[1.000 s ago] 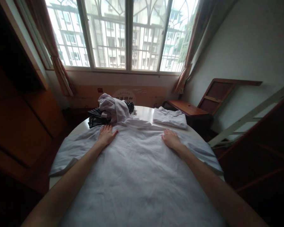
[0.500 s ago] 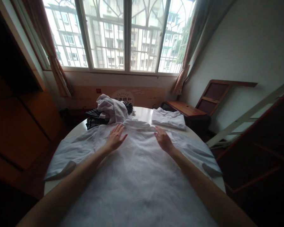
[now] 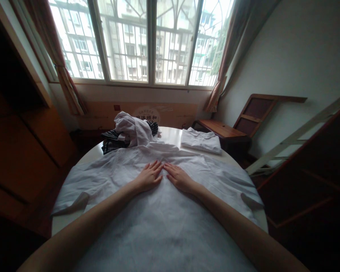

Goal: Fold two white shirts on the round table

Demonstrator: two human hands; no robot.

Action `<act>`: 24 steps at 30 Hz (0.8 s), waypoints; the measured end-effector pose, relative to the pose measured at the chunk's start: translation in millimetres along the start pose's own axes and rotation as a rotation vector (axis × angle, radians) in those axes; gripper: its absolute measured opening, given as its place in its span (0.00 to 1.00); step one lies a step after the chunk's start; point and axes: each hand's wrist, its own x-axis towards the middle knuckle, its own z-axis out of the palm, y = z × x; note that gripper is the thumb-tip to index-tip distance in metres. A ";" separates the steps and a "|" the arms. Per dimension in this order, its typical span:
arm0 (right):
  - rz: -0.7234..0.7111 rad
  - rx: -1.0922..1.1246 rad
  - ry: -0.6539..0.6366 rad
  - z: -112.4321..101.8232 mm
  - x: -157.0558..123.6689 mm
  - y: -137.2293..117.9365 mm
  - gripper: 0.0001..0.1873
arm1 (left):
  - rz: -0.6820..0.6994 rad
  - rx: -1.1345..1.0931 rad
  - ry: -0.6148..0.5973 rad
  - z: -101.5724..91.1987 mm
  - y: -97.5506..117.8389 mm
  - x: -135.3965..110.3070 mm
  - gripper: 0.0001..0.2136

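Note:
A white shirt [image 3: 164, 226] lies spread over the round white table [image 3: 170, 135], its collar at the far side and its sleeves out to the left and right. My left hand [image 3: 149, 175] rests flat on the upper part of the shirt, fingers stretched out. Beside it my right hand [image 3: 178, 176] also lies flat on the cloth. The fingertips of both hands nearly meet at the middle, below the collar. Neither hand grips the fabric.
A crumpled heap of clothes [image 3: 133, 130], pale and dark striped, sits at the table's far left. A folded white shirt [image 3: 201, 140] lies at the far right. Behind stand a wooden bench [image 3: 222, 128] and a window. A ladder-like white frame [image 3: 294, 139] leans at right.
Both hands have come inward and slightly nearer to me, from apart near the collar to almost touching at the middle of the shirt.

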 end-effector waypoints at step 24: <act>-0.075 0.022 0.056 -0.5 -0.3 -4.2 0.26 | 0.053 -0.044 0.029 3.4 12.2 -4.2 0.25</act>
